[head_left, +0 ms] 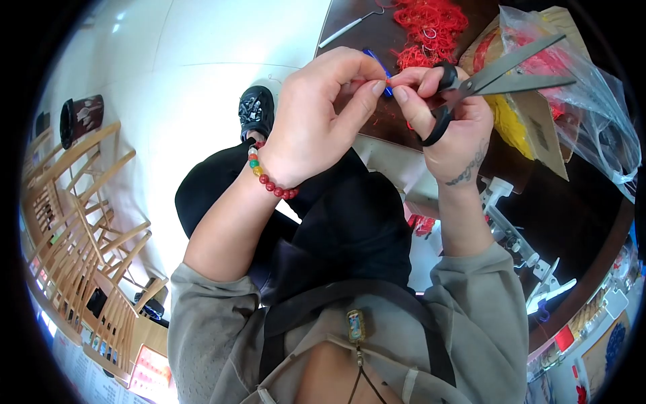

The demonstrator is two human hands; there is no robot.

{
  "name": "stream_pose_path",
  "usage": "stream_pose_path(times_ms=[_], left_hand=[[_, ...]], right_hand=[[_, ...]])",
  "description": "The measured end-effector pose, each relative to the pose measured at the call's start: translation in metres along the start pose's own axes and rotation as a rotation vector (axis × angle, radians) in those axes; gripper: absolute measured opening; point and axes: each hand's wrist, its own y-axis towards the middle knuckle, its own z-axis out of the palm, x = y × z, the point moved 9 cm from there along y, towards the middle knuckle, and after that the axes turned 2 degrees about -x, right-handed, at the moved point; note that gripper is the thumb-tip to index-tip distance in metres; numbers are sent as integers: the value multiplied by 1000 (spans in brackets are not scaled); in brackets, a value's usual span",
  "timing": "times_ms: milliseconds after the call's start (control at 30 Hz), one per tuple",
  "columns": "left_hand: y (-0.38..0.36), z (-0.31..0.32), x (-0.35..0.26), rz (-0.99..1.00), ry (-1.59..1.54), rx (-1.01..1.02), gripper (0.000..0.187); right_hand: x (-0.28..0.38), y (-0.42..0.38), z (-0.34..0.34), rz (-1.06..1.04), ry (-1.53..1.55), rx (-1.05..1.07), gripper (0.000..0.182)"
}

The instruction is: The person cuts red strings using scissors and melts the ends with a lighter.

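Observation:
My left hand [316, 118], with a beaded bracelet [269, 183] at its wrist, is closed in a pinch. A tiny bit of what looks like red thread [388, 81] shows at its fingertips, mostly hidden. Black-handled scissors [471, 87] are in my right hand [464, 135], the handle loops around its fingers. Their blades are spread and point up and to the right, away from the thread. My right thumb and forefinger reach close to the left fingertips. Behind the fingers lies a blue pen-like thing [378, 62], partly covered.
A tangled heap of red thread [431, 30] lies on the dark table [356, 42], beside a white-handled hook tool [350, 27]. At the right are a clear plastic bag [585, 101], a cardboard box [544, 131] and metal machine parts [518, 246]. Wooden chairs [101, 236] stand at the left.

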Motion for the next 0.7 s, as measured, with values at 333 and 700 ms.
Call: stream_pose_path(times_ms=[333, 700], left_hand=[[1, 1, -23, 255, 362, -2, 9], [-2, 1, -7, 46, 133, -3, 8]], right_hand=[[-2, -2, -3, -76, -183, -94, 19], [-1, -2, 0, -111, -78, -104, 17]])
